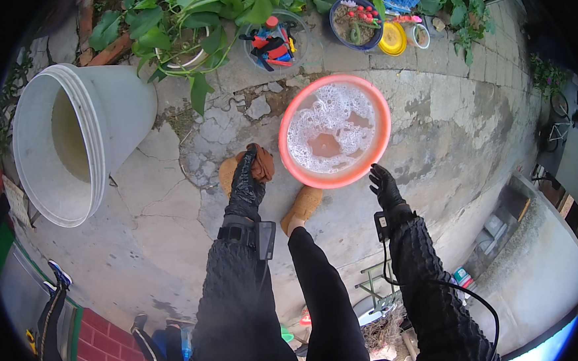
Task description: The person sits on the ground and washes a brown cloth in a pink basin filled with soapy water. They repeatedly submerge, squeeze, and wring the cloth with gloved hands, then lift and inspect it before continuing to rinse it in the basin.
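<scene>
A pink plastic basin (287, 146) of foamy water (332, 120) sits on the concrete ground before me. My left hand (245, 190), in a black glove, grips a bunched brown cloth (263, 163) to the left of the basin, above one of my tan shoes (228, 174). At the basin's lower right, my gloved right hand (385, 188) has its fingers spread and holds nothing. Its fingertips are close to the rim; whether they touch it I cannot tell. My other tan shoe (306, 203) is just below the basin.
A large white plastic barrel (120, 104) with some murky liquid inside is at the left. Behind the basin are a clear tub of toys (305, 35), a dark blue bowl (334, 26), a yellow lid (392, 39) and leafy plants (199, 17). Other people's legs (52, 324) show at lower left.
</scene>
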`<state>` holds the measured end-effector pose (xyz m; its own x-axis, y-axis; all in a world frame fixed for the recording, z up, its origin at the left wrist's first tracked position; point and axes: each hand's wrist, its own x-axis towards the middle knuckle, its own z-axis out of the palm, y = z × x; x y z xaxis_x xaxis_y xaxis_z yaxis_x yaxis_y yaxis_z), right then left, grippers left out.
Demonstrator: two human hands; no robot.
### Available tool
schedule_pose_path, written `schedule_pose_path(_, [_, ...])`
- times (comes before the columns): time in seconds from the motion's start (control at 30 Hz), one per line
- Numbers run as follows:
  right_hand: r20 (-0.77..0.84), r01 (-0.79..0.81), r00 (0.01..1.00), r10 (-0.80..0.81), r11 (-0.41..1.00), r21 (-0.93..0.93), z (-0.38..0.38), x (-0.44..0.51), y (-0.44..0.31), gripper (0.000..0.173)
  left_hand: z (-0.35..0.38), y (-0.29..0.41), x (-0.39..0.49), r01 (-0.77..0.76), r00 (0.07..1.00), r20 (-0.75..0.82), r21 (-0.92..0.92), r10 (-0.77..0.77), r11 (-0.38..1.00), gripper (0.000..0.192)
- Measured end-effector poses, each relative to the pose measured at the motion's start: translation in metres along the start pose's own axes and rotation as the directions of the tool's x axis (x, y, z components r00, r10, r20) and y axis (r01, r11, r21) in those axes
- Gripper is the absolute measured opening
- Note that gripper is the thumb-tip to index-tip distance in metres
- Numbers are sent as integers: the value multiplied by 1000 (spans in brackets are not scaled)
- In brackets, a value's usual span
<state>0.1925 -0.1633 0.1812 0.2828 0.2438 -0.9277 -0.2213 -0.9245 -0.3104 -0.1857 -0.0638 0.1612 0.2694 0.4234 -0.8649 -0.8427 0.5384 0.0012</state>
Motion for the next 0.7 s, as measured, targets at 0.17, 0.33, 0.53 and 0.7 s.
schedule_pose_path(0.17, [-76,84,994,-79,995,61,-39,58,6,57,-19,-11,51,-51,995,-80,113,60,992,12])
schedule_pose_path(0.33, [-97,131,988,-118,981,141,-45,88,7,56,-29,-23,93,190,960,237,-156,-150,969,17])
schedule_pose_path(0.53, [-84,99,994,-73,920,380,-44,123,-11,44,-22,-44,96,57,984,161,139,-79,989,26])
schedule_pose_path(0.7, [116,69,979,-170,802,593,-44,135,-18,38,-6,-53,94,-138,963,240,37,125,990,25])
